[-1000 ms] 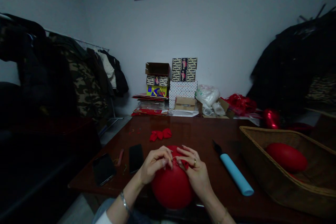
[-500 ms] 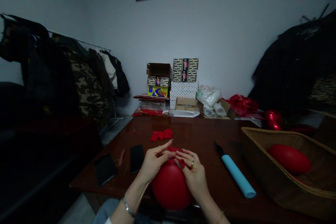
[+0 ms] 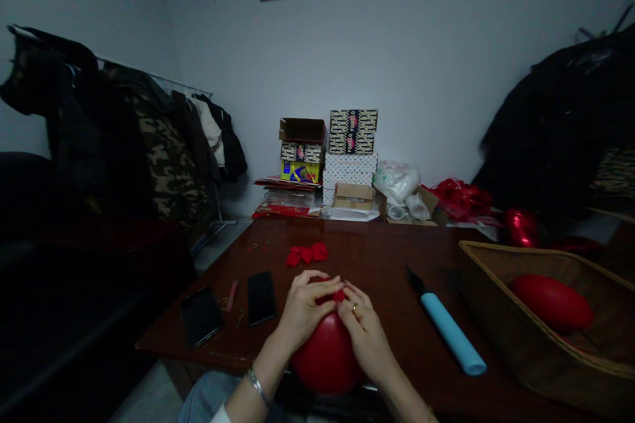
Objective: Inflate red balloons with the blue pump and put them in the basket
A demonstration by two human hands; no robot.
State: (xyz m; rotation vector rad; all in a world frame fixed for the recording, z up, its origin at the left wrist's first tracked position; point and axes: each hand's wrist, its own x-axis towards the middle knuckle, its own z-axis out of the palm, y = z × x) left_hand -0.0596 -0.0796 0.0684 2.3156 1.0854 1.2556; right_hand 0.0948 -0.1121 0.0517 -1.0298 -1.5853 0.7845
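Note:
A round, inflated red balloon [image 3: 327, 357] sits at the front edge of the table, below and between my hands. My left hand [image 3: 308, 307] pinches at the balloon's top, its fingers closed around the neck area. Opposite it, my right hand [image 3: 361, 322], with a ring on one finger, also closes on the neck, its fingertips meeting those of the left. A small bit of red shows between the fingertips; its exact shape is partly hidden. Beyond the hands lie several small limp red balloons [image 3: 307, 254] on the brown table [image 3: 367, 244].
To the right are a hand pump with a light blue barrel [image 3: 452, 334] and a wicker basket [image 3: 516, 337] holding a red balloon [image 3: 551, 303]. Two dark phones [image 3: 261, 298] lie on the left, near a small reddish stick [image 3: 231, 295]. Boxes [image 3: 350, 172] stand behind the table.
Both hands have drawn closer together over the balloon's neck. The left fingers, raised and extended before, are now curled in beside the right fingertips.

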